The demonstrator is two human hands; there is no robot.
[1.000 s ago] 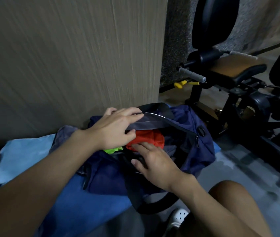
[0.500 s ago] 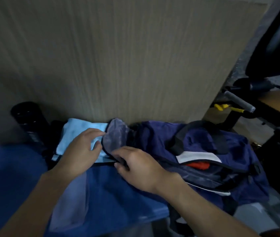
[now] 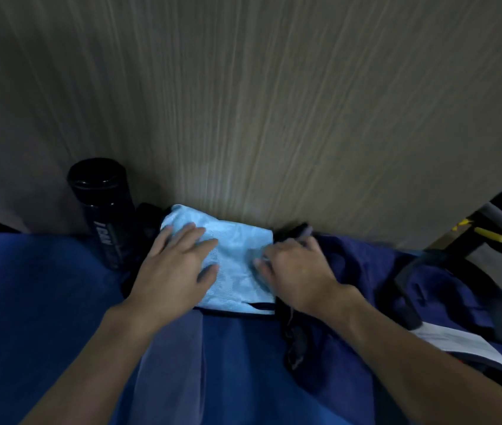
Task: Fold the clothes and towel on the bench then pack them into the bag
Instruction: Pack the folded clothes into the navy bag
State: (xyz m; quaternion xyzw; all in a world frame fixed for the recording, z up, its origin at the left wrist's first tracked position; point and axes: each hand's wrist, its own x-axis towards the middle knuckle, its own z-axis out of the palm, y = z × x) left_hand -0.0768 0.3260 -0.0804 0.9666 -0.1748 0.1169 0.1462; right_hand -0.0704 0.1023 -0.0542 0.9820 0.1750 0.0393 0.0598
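The left hand is lying flat, fingers straight and slightly spread, pressing on the left half of a light-blue folded cloth. This cloth is sitting on the blue worktop, at its far edge, right against the wood-grain wall panel. The right hand is resting at the cloth's right edge with its fingers curling inward; motion blur is hiding whether they are pinching the fabric or only touching it, so I cannot tell its grip. Just to the right of that hand, the navy bag is lying on the worktop, a dark strap arching over it. A black bottle is standing upright to the left of the cloth, near the wall panel. A grey-purple cloth is spreading flat on the near part of the worktop, partly under the left forearm. At the far right, part of an exercise machine with a yellow piece is showing.
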